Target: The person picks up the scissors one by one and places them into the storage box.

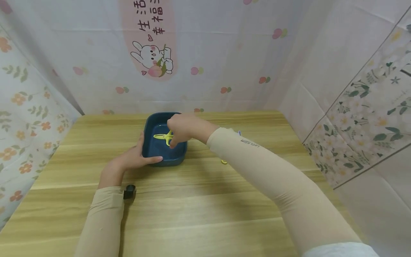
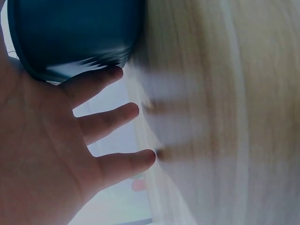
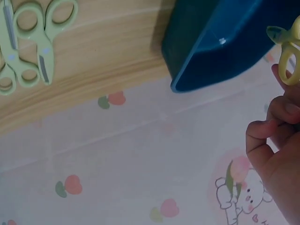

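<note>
A dark blue rectangular dish (image 1: 151,148) stands on the wooden table (image 1: 205,200) near its far middle. My left hand (image 1: 136,158) rests against the dish's near left corner, thumb laid along the front rim. In the left wrist view its fingers (image 2: 112,117) are straight and spread beside the dish (image 2: 70,33). My right hand (image 1: 176,137) reaches over the dish and pinches a pair of yellow scissors (image 1: 163,136) just above its floor. In the right wrist view the yellow handle (image 3: 288,56) shows above my curled fingers (image 3: 269,124), beside the dish wall (image 3: 211,51).
Light green scissors (image 3: 33,42) lie on the table beyond the dish in the right wrist view. A small yellow bit (image 1: 223,162) peeks from under my right forearm. A black object (image 1: 129,191) sits at my left wrist. Patterned fabric walls (image 1: 224,64) enclose the table.
</note>
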### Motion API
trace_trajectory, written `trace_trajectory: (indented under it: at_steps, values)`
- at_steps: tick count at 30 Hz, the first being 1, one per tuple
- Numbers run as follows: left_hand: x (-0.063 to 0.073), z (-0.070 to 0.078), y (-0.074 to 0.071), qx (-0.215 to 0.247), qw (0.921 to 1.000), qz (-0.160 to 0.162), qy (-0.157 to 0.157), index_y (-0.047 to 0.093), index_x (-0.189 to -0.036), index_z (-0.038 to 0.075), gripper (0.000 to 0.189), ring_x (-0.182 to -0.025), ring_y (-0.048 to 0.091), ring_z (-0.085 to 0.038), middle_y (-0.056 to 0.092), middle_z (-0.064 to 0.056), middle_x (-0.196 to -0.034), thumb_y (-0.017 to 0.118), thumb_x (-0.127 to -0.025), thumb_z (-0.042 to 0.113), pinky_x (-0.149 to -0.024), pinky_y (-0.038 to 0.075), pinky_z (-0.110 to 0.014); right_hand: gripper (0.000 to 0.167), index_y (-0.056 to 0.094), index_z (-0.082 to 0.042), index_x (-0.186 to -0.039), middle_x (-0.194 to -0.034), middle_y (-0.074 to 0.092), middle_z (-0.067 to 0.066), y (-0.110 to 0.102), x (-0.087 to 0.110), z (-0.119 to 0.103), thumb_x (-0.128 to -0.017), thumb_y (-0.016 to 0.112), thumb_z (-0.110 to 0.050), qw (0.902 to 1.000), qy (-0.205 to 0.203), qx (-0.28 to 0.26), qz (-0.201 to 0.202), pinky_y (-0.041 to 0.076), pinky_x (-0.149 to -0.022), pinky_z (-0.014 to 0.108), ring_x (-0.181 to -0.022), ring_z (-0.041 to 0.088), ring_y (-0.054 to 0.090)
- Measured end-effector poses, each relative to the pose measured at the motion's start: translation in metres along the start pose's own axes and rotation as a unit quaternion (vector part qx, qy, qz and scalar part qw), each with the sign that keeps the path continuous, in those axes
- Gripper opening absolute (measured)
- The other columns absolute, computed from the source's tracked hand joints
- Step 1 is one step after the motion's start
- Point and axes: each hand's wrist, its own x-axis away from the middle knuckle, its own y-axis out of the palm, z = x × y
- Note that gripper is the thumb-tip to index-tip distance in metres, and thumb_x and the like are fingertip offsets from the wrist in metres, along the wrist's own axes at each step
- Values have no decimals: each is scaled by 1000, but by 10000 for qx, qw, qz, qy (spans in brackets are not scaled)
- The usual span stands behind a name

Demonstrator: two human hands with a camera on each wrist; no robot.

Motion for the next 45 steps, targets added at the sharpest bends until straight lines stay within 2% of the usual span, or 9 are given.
trace_trajectory:
  at_steps: [2, 6, 9, 12, 15, 21, 30, 39, 45]
  values:
    - [1, 0, 0, 19, 10000, -3, 23, -37, -161, 11, 142, -158, 24, -59, -2, -35, -175, 67, -90, 77, -126, 28, -70, 43, 71, -16, -110, -103, 69, -5, 4, -2, -3, -91, 82, -52, 9999, -96, -49, -43, 59, -83, 34, -95, 14, 65]
    - [1, 1, 0, 38, 10000, -31, 68, -38, -160, 11, 141, -157, 24, -59, -2, -35, -175, 66, -91, 76, -126, 28, -70, 40, 70, -17, -105, -97, 66, -6, 12, -4, -6, -90, 83, -51, 9999, -135, -71, -54, 54, -75, 29, -90, 13, 62]
    - [1, 1, 0, 59, 10000, -42, 54, -38, -160, 12, 141, -158, 23, -59, -2, -35, -175, 66, -91, 76, -126, 28, -70, 41, 72, -16, -110, -103, 70, -5, 16, -6, -7, -90, 84, -50, 9996, -176, -87, -194, 56, -83, 32, -94, 13, 63]
    - [1, 1, 0, 47, 10000, -41, 49, -39, -160, 12, 141, -158, 23, -59, -2, -36, -175, 66, -91, 76, -126, 28, -70, 52, 72, -14, -128, -122, 73, -3, 19, -6, -8, -91, 84, -48, 9988, -188, -148, -435, 58, -97, 35, -106, 14, 66]
    - [2, 1, -1, 2, 10000, -34, 64, -39, -159, 12, 141, -157, 25, -59, 0, -36, -174, 66, -91, 76, -126, 30, -70, 64, 66, -14, -144, -137, 70, -2, 22, -7, -8, -92, 84, -47, 9974, -190, -240, -650, 56, -107, 37, -115, 13, 66]
    - [3, 0, -1, 0, 10000, -41, 32, -40, -159, 12, 141, -156, 29, -59, 2, -38, -174, 66, -91, 76, -125, 32, -69, 66, 62, -17, -150, -141, 67, -2, 26, -8, -6, -94, 82, -44, 9957, -212, -346, -835, 54, -109, 37, -118, 13, 62]
    - [1, -1, 1, -32, 10000, -86, -10, -39, -160, 11, 141, -157, 26, -59, 1, -36, -174, 65, -91, 78, -125, 30, -70, 64, 66, -12, -142, -137, 68, 0, 30, -7, -7, -93, 81, -50, 9971, -133, -281, -694, 56, -108, 39, -121, 16, 65]
    - [-1, -2, 1, -158, 9998, -75, 8, -39, -159, 11, 142, -156, 28, -59, 2, -37, -174, 64, -90, 79, -124, 32, -70, 49, 72, -14, -120, -111, 70, -3, 34, -7, -6, -94, 78, -56, 9991, -150, -47, -385, 59, -93, 34, -101, 13, 66]
    - [-2, -4, 1, -203, 9998, -50, -74, -40, -159, 12, 142, -157, 26, -59, 1, -36, -174, 63, -90, 81, -124, 31, -71, 55, 72, -11, -124, -114, 72, -1, 25, -6, 3, -94, 78, -56, 9996, -98, 88, -244, 59, -93, 34, -103, 15, 67]
